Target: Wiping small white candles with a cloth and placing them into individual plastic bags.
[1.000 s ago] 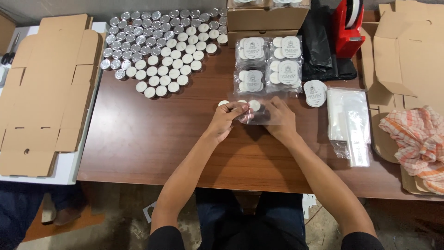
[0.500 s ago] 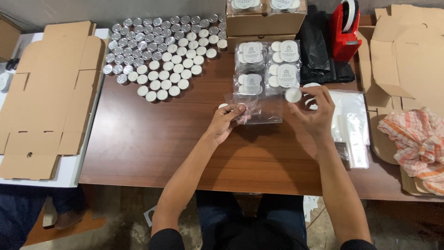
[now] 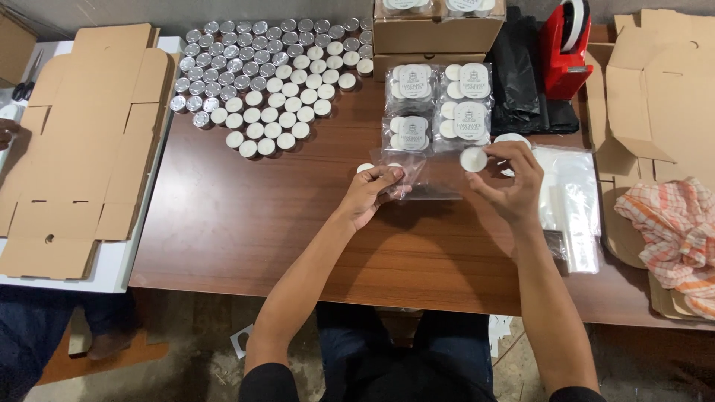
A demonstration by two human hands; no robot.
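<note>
Head view: the left hand [image 3: 370,195] pinches the mouth of a clear bag [image 3: 421,179] lying flat on the tabletop [image 3: 246,216]; right hand [image 3: 510,182], just right of the bag, has its fingers clamped on one white tealight [image 3: 473,158]. Bagging looks under way; next likely needs the mouth held open. Beyond the bag, sealed packs [image 3: 439,108] hold tealights.

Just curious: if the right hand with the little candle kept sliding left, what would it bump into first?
Probably the clear plastic bag that the left hand pinches; the right hand holds its tealight beside it.
</note>
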